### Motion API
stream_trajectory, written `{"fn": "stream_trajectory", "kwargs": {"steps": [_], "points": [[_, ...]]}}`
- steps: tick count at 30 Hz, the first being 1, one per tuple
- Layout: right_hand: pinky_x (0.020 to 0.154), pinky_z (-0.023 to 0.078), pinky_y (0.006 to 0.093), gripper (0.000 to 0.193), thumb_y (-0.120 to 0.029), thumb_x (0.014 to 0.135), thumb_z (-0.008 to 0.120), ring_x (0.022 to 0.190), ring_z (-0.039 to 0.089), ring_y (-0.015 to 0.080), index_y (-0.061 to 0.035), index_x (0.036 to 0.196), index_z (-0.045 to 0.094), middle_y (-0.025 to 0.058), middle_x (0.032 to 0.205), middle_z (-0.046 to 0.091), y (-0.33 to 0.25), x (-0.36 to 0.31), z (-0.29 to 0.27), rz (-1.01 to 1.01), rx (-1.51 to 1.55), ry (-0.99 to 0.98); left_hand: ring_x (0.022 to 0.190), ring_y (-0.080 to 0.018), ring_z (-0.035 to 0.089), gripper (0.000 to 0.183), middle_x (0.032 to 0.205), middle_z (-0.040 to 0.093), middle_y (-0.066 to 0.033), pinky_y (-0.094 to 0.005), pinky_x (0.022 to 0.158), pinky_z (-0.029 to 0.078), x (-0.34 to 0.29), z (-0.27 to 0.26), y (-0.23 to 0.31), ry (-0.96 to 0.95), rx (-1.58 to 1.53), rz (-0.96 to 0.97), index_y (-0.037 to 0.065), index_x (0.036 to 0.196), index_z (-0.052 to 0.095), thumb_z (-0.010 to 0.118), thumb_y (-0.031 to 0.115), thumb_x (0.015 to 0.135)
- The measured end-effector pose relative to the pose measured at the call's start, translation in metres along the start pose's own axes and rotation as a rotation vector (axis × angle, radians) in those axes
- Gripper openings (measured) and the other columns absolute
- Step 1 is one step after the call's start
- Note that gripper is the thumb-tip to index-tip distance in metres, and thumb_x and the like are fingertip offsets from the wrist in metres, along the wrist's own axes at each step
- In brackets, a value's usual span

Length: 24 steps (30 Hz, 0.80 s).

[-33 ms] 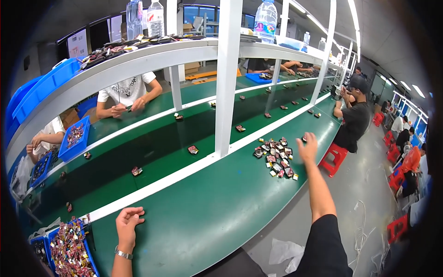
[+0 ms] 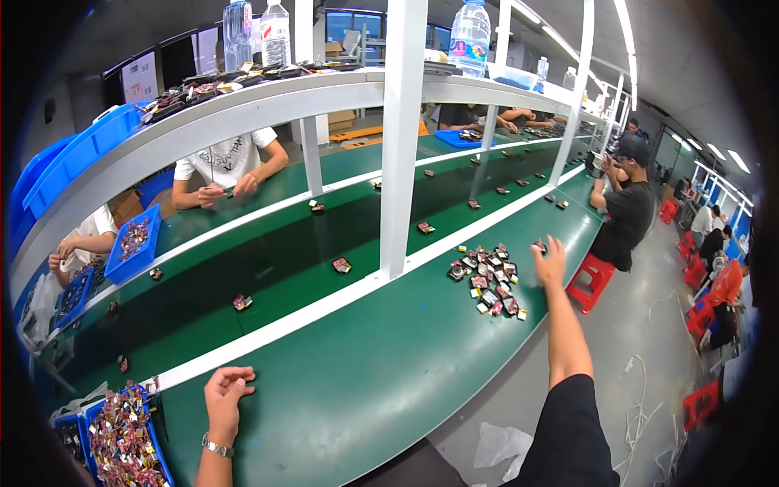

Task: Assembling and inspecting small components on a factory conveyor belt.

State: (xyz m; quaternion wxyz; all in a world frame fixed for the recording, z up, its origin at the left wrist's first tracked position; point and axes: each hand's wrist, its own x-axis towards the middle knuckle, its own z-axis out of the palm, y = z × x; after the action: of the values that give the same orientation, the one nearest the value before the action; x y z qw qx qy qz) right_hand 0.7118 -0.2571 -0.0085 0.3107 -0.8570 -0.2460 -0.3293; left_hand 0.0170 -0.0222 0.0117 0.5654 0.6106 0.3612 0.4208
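Strip lights (image 2: 624, 31) recede between one and two o'clock over a long workshop, where a green conveyor belt (image 2: 292, 280) runs from eight o'clock to two, dotted with single parts. Nearside of its white rail (image 2: 284, 324) spreads a smooth green worktop (image 2: 349, 381); a white post (image 2: 396, 187) stands at twelve. At three, a co-worker in black (image 2: 629, 207) sits on a red stool (image 2: 591, 282). Low at eight, a blue crate (image 2: 161, 450) brims with small dark-red parts. Between seven and eight, the left hand (image 2: 223, 398) is at the worktop, fingers loosely bent, thumb apart, nothing visible in it. At four lies a loose pile of modules (image 2: 491, 280), apparently electronic, dark red with white and yellow patches. Just beside it, at three, the right hand (image 2: 549, 260) reaches out, one module (image 2: 540, 245) at its fingertips; whether pinched or merely touched, I cannot tell. The step in hand looks like handling that one piece at the pile's edge; the next move would call for light, precise fingertip control, leaving its neighbours undisturbed.
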Motion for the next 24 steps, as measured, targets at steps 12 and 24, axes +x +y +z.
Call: {"fn": "stream_trajectory", "kwargs": {"steps": [12, 24], "points": [[0.111, 0.035, 0.0386, 0.062, -0.054, 0.089, 0.055, 0.129, 0.048, 0.0313, -0.0108, 0.134, 0.057, 0.0169, 0.137, 0.052, -0.085, 0.020, 0.042, -0.201, 0.504, -0.785, 0.092, -0.0207, 0.067, 0.012, 0.098, 0.069, -0.0133, -0.0311, 0.074, 0.056, -0.002, 0.008, 0.005, 0.039, 0.099, -0.021, -0.002, 0.099, 0.061, 0.053, -0.001, 0.090], [0.111, 0.033, 0.0429, 0.055, -0.042, 0.088, 0.063, 0.130, 0.045, 0.0345, -0.0115, 0.134, 0.056, 0.0180, 0.139, 0.050, -0.134, -0.049, -0.045, -0.377, 0.438, -0.608, 0.090, -0.0186, 0.066, 0.011, 0.096, 0.069, -0.0119, -0.0294, 0.074, 0.054, -0.006, -0.002, 0.004, -0.033, 0.075, -0.008, -0.001, 0.097, 0.061, 0.053, 0.000, 0.091]]}}
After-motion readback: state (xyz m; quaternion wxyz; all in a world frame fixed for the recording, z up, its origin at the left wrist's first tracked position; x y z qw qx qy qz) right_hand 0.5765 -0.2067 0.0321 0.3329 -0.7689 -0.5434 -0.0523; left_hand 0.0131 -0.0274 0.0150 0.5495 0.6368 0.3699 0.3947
